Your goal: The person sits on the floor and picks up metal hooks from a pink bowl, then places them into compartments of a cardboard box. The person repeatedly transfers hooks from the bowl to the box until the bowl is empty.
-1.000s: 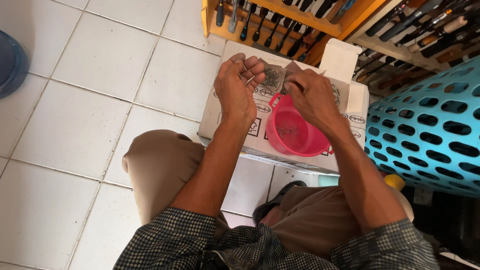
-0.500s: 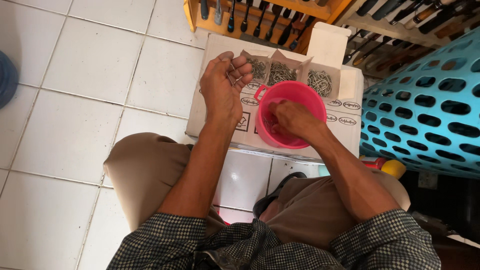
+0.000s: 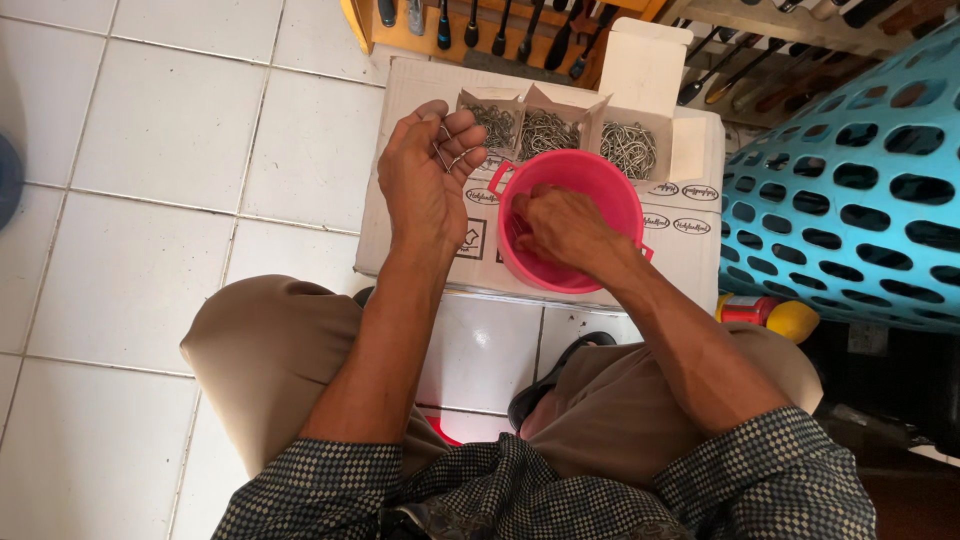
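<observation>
My left hand [image 3: 425,175] is raised over a flat cardboard box [image 3: 410,100], its fingers curled round a few small metal hooks [image 3: 450,152]. My right hand [image 3: 560,228] reaches down into a pink plastic bowl [image 3: 600,175] that stands on the box; its fingertips are hidden inside. Behind the bowl stand three small open cardboard boxes [image 3: 545,125] filled with several small metal hooks. I sit cross-legged on the tiled floor.
A turquoise perforated basket [image 3: 860,180] stands at the right. A wooden rack with hand tools [image 3: 470,25] runs along the top. A small yellow and red object [image 3: 770,315] lies under the basket. White floor tiles [image 3: 150,200] lie to the left.
My right hand has gone from the small boxes down into the pink bowl. My left hand stays raised with the hooks. The camera has moved closer.
</observation>
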